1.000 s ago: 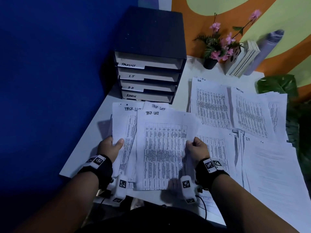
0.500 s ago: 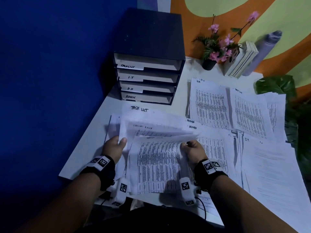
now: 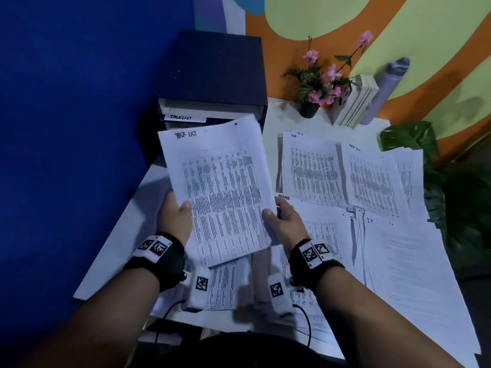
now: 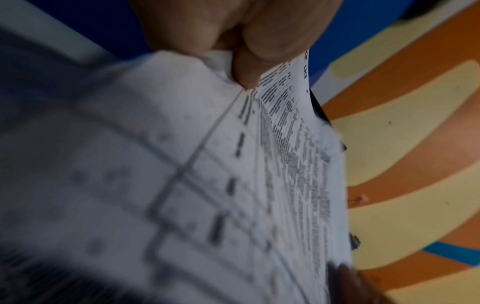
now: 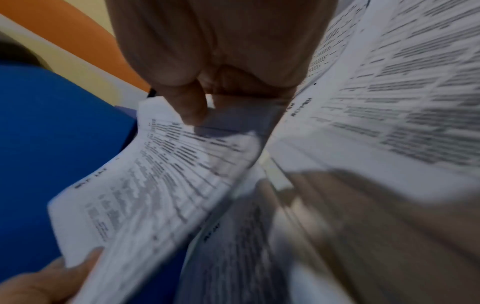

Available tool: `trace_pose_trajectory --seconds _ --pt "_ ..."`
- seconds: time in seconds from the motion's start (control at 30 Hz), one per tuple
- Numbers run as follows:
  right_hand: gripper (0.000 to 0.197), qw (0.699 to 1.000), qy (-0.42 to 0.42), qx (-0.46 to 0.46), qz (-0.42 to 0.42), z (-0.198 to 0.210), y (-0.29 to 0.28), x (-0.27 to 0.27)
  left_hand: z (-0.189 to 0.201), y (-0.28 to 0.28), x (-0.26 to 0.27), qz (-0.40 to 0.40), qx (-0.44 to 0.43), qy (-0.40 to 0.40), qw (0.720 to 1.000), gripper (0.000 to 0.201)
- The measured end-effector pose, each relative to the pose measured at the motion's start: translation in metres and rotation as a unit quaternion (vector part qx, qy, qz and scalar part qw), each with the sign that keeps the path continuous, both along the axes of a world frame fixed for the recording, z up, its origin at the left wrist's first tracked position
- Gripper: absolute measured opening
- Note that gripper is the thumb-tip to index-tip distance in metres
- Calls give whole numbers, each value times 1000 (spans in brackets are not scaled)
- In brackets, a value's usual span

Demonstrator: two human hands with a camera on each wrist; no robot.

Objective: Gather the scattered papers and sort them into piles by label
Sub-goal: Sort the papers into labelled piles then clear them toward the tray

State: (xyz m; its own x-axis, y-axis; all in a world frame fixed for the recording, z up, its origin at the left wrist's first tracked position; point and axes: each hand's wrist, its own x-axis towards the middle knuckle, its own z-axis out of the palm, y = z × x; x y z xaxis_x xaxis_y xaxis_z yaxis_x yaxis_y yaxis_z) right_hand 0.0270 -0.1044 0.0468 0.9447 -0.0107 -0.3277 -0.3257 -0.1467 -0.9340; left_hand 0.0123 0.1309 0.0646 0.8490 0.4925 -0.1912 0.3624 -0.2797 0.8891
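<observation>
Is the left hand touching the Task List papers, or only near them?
Touching: in the head view the left hand grips the Task List papers, thumb on top.

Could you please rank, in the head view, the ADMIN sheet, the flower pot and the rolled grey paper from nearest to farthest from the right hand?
From the right hand:
1. ADMIN sheet, on the table right beside the hand.
2. Flower pot, at the table's back edge.
3. Rolled grey paper, leaning on the wall, far right.
</observation>
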Motion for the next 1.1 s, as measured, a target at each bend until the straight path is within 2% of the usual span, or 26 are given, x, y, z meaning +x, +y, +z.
trace_pose_trajectory --seconds 0.1,0.17,0.27,0.4,0.5,0.53,0.6,0.63,0.7,0.73,0.77,0.83,0.87,0.9,0.93,1.0,1.1 --pt "10 998 55 34 4 -8 -14 -14 -6 -4 6 29 -36 -35 998 22" --pt "9 993 72 76 -58 -8 -26 -17 -9 -15 8 -4 -74 -45 996 24" --pt "11 986 67 55 -144 -2 -60 -10 -14 -34 6 -89 -120 -18 989 40" --pt "8 959 53 6 -280 -3 -134 2 -35 -40 -2 -134 34 83 987 58" --pt "12 930 91 -47 -353 -13 -197 12 -59 -35 -8 -167 158 173 958 68" --pt "17 926 105 -95 -350 -15 -217 17 -66 -34 -10 -175 204 209 940 72" --pt "40 906 121 -154 -375 -10 -250 28 -76 -34 -14 -172 262 266 912 78" --pt "53 895 126 -220 -366 -6 -258 30 -80 -34 -17 -172 267 286 904 81" --pt "64 885 125 -325 -310 -2 -281 38 -85 -34 -22 -176 259 324 893 89" --pt "64 881 128 -346 -296 -2 -292 45 -86 -34 -24 -176 256 340 887 92" --pt "61 877 134 -323 -329 -1 -304 51 -87 -34 -26 -174 255 351 884 94" --pt "35 878 97 -232 -407 5 -316 61 -90 -36 -28 -171 260 362 879 96" --pt "19 859 77 -246 -442 11 -316 59 -91 -37 -30 -171 264 367 875 97" --pt "28 845 80 -297 -437 13 -313 58 -92 -38 -31 -172 268 370 873 98" --pt "42 845 76 -312 -427 16 -305 58 -92 -39 -33 -173 270 371 871 98" --pt "52 868 61 -327 -368 17 -278 55 -93 -41 -35 -179 271 370 870 97" --pt "44 938 17 -258 -232 -2 -223 49 -90 -41 -40 -191 281 361 868 92"
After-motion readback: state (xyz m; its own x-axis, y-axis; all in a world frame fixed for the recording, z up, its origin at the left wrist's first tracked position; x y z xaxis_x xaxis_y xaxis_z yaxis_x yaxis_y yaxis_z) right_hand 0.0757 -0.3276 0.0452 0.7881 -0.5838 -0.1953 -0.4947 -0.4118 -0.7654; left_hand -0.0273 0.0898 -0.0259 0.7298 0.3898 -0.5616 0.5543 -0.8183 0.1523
